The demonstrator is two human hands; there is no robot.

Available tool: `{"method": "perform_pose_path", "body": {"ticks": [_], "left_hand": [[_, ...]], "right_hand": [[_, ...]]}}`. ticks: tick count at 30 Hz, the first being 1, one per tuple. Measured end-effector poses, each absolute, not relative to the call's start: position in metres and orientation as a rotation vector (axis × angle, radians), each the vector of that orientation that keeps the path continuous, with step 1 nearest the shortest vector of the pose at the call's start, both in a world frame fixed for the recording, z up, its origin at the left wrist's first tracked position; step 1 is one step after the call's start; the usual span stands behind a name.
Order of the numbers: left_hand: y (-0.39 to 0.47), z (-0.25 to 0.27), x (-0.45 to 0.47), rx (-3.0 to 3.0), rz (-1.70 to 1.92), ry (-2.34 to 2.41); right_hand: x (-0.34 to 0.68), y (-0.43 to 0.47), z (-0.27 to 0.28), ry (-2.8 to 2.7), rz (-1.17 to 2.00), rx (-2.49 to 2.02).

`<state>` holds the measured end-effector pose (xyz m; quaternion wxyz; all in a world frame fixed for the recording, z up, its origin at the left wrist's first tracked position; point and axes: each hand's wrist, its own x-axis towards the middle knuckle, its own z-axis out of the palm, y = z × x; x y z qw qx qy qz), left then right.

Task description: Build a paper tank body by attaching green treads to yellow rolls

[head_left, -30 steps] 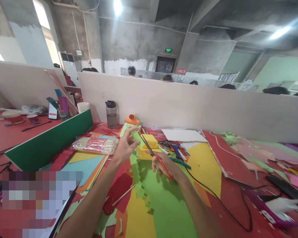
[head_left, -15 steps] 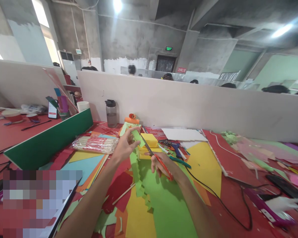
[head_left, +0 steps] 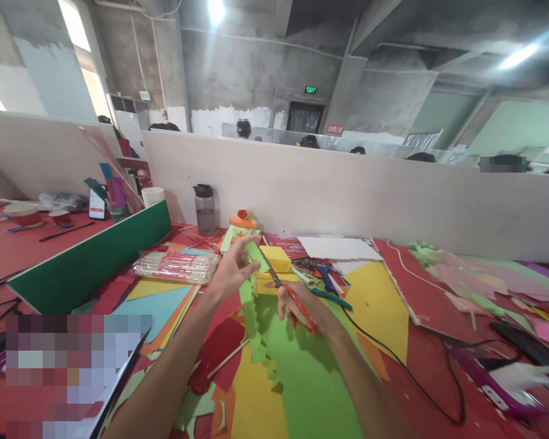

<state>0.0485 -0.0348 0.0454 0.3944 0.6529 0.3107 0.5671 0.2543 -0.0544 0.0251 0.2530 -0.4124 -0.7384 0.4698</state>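
Observation:
My left hand (head_left: 231,271) pinches a light green paper strip (head_left: 255,253) above the middle of the table. A pair of scissors (head_left: 301,306) with red-orange handles is in my right hand (head_left: 291,299), its fingers wrapped round them. The dark blades point up and left and lie along the right edge of the strip. Below my hands, a longer green strip with a zigzag edge (head_left: 257,341) hangs or lies over the green sheet (head_left: 320,384); whether it joins the pinched paper I cannot tell. Just behind the blades stands a yellow block-shaped piece (head_left: 275,259).
Wrapped sticks (head_left: 176,266) lie to the left, near a green divider (head_left: 96,259). A water bottle (head_left: 205,210) stands at the back. To the right are a blue glue gun (head_left: 326,277), teal-handled pliers (head_left: 333,299), a black cable (head_left: 393,353) and a purple power strip (head_left: 494,387).
The scissors have closed somewhat along the edge of the green strip, their handles now nearer together. My hands have stayed almost in place.

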Motion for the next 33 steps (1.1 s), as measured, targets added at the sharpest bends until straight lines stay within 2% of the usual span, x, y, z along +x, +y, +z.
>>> {"method": "perform_pose_path", "body": {"ticks": [18,33], "left_hand": [[-0.0359,0.0471,0.0492,1.661,1.475,0.801],[-0.0377,0.0446,0.0482,1.690,1.545,1.044]], "right_hand": [[0.2509,-0.0579,0.0266,-1.973,1.291,-1.118],[0.2469,-0.0614,0.0337,-1.960,1.303,-1.090]]}}
